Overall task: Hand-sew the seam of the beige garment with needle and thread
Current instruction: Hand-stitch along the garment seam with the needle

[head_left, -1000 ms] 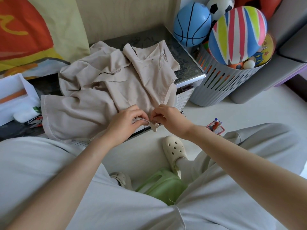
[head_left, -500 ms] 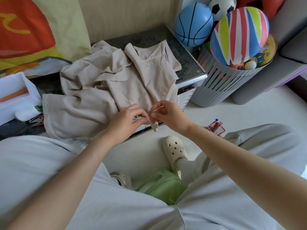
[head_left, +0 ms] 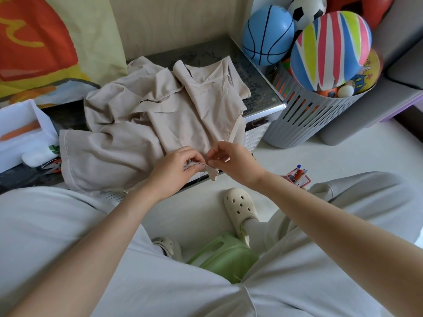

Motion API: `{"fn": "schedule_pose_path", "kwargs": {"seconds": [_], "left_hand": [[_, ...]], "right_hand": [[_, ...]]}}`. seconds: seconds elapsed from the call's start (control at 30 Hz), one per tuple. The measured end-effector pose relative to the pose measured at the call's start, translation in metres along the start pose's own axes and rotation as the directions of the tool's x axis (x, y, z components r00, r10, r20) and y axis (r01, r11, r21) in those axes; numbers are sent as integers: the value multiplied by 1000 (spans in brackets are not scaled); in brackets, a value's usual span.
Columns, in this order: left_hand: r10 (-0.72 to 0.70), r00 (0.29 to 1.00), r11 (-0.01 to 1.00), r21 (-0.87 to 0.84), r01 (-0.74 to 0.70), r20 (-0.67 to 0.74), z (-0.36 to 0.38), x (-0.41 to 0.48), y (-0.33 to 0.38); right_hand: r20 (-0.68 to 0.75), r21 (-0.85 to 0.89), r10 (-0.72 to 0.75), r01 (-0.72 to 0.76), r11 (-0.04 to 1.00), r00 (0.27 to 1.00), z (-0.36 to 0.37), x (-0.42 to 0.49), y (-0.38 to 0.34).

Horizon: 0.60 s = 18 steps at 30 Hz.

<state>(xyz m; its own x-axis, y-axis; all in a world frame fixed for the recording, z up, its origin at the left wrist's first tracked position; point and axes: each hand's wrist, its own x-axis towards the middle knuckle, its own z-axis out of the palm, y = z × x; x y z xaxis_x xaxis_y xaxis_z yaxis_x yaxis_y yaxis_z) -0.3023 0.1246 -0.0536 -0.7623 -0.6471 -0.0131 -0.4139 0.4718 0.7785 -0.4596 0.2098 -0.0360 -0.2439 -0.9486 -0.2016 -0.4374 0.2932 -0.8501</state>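
Beige garment is heaped on the table, soft and limp, likely to slump unless held close to the seam. Left hand is closed, pinching the seam edge. At its 3 o'clock, right hand is pinched shut, touching the fabric; needle not discernible.

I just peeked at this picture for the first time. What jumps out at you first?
The bright balls: a big striped ball and a blue basketball piled in a grey slotted basket at the top right. Next, right in the middle, the left hand and right hand pinch the edge of a crumpled beige garment spread over the low table. Down below, a cream clog rests by a green stool.
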Motion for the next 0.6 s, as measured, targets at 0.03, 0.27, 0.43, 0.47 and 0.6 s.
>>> {"fn": "schedule_pose_path", "kwargs": {"seconds": [0.03, 0.27, 0.43, 0.47, 0.6], "left_hand": [[-7, 1000, 1000, -2, 7, 8, 0, 0, 0], [-41, 999, 998, -42, 41, -6, -1, 1, 0], [-75, 997, 996, -47, 76, 4, 0, 2, -1], [-83, 996, 995, -50, 83, 13, 1, 2, -1], [-99, 993, 992, -71, 104, 59, 0, 2, 1]], "right_hand": [[-11, -5, -4, 4, 1000, 1000, 0, -1, 0], [-318, -197, -78, 15, 980, 945, -1, -12, 16], [-296, -552, -438, 222, 803, 849, 2, -18, 19], [-243, -589, -504, 286, 756, 829, 4, -19, 19], [-51, -683, -637, 438, 584, 770, 14, -16, 23]]}}
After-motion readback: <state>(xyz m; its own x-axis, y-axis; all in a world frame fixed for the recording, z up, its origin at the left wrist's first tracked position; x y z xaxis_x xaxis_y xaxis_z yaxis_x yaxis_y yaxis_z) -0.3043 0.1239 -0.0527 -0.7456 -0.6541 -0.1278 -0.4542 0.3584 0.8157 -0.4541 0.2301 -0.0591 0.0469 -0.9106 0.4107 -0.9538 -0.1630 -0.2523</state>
